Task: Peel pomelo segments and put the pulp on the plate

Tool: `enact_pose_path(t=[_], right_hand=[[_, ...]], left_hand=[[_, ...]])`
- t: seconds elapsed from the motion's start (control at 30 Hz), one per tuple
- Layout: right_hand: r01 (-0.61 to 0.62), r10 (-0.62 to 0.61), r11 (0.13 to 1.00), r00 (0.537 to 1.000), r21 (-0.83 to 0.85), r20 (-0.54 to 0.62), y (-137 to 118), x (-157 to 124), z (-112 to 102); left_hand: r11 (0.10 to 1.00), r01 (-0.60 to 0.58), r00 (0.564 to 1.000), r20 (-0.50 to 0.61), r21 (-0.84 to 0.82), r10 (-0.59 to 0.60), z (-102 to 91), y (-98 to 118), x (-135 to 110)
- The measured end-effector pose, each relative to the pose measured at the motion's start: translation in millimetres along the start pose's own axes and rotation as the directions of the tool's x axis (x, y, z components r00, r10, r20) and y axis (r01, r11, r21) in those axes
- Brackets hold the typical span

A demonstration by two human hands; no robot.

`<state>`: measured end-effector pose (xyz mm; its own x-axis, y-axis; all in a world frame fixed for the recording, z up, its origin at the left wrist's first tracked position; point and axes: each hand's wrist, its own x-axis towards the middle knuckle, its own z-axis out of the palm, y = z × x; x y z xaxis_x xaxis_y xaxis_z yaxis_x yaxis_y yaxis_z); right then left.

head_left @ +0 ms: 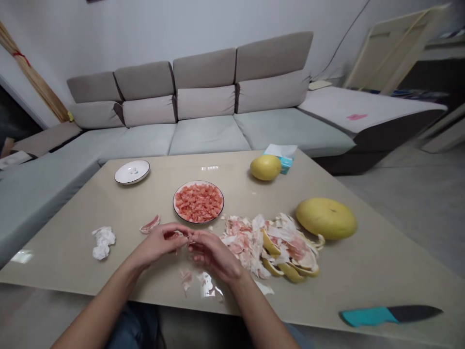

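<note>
My left hand (158, 245) and my right hand (214, 254) meet above the near edge of the beige table (363, 271). Both pinch a small pink pomelo piece (181, 236) between their fingertips. Just beyond them stands a plate (198, 201) filled with peeled pink pomelo flesh. A loose pomelo segment (150, 225) lies left of the plate. To the right of my right hand is a heap of peel and white membrane scraps (272, 245). A few scraps (198, 281) lie under my hands.
Two whole yellow pomelos (326, 218) (265, 167) sit on the right and far side. A teal-handled knife (390, 314) lies at the near right corner. A crumpled tissue (103, 241), a bare white plate (132, 171) and a tissue box (285, 157) are also there. A grey sofa (207, 111) stands behind.
</note>
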<state>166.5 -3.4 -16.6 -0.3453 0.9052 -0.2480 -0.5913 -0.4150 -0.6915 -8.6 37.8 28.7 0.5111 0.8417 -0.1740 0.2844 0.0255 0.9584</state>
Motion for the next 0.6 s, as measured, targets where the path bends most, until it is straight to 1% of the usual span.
enact_pose_path(t=[0.07,0.13,0.23,0.3,0.4,0.47,0.53,0.6], right_hand=[[-0.046,0.047,0.998,0.998,-0.032,0.040,2.3,-1.5,3.7],[-0.078,0.082,0.995,0.995,-0.062,0.058,4.2,-1.7,6.6],[-0.093,0.098,0.991,0.994,-0.097,0.050,6.0,-0.6,8.6],[-0.089,0.093,0.991,0.995,-0.101,0.036,7.1,0.4,8.6],[-0.055,0.058,0.991,0.998,-0.122,0.027,9.2,1.3,7.6],[-0.030,0.033,0.986,0.999,-0.162,0.017,10.4,1.3,7.0],[-0.038,0.037,0.978,0.999,-0.207,-0.011,10.8,0.9,6.5],[-0.064,0.055,0.969,0.997,-0.237,-0.046,10.2,0.2,6.3]], left_hand=[[0.998,-0.006,0.998,-0.067,-0.064,0.002,4.7,-9.0,-14.1],[0.993,0.008,0.995,-0.097,-0.118,-0.019,8.0,-16.8,-20.8],[0.987,0.018,0.992,-0.117,-0.157,-0.037,10.5,-23.0,-22.2],[0.988,0.001,0.991,-0.134,-0.154,-0.022,11.6,-24.8,-21.0],[0.993,-0.056,0.980,-0.197,-0.100,0.035,13.2,-28.0,-19.9],[0.994,-0.108,0.958,-0.270,-0.020,0.099,14.3,-30.6,-20.3],[0.987,-0.149,0.931,-0.328,0.067,0.162,15.6,-32.7,-21.5],[0.977,-0.170,0.913,-0.353,0.130,0.206,17.2,-33.4,-23.1]])
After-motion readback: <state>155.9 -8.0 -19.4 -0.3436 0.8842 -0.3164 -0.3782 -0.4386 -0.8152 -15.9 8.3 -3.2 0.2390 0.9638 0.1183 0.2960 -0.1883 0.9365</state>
